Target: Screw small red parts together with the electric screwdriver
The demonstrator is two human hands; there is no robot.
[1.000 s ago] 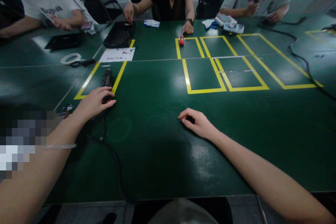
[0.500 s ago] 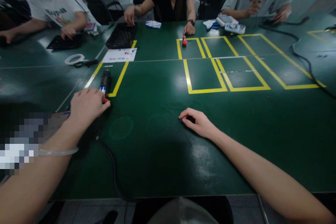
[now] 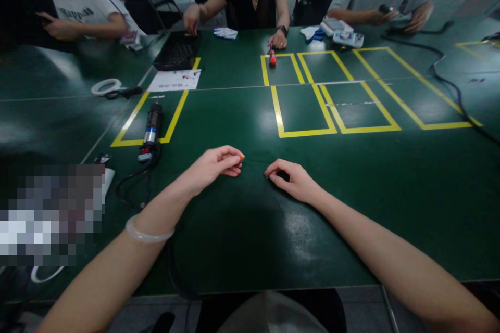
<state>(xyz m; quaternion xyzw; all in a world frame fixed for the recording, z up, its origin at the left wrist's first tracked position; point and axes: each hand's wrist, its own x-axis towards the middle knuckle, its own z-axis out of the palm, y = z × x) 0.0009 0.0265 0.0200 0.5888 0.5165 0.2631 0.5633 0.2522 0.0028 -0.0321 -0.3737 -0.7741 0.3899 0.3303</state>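
My left hand [image 3: 216, 164] is just above the middle of the green table, its fingertips pinched on a small orange-red piece [image 3: 241, 158] whose kind I cannot make out. A short gap to the right, my right hand [image 3: 292, 181] lies on the table with thumb and forefinger closed at a tiny dark thing, too small to name. Left of my left hand, a black cylindrical corded power tool [image 3: 152, 125] with a silver and blue band lies inside a yellow tape frame [image 3: 175, 117].
Yellow tape frames [image 3: 308, 133] mark the table [image 3: 242, 250]. Across sit several people; one has a hand by a red-handled screwdriver [image 3: 272, 57]. Also there: a black tray [image 3: 177, 52], a paper sheet [image 3: 174, 80], a tape roll [image 3: 106, 87], gloves [image 3: 225, 33] and a black cable [image 3: 441, 57].
My left hand has moved right, away from the power tool to near my right hand, carrying the orange-red piece. My right hand has stayed put. The person at left has lifted a dark tray.
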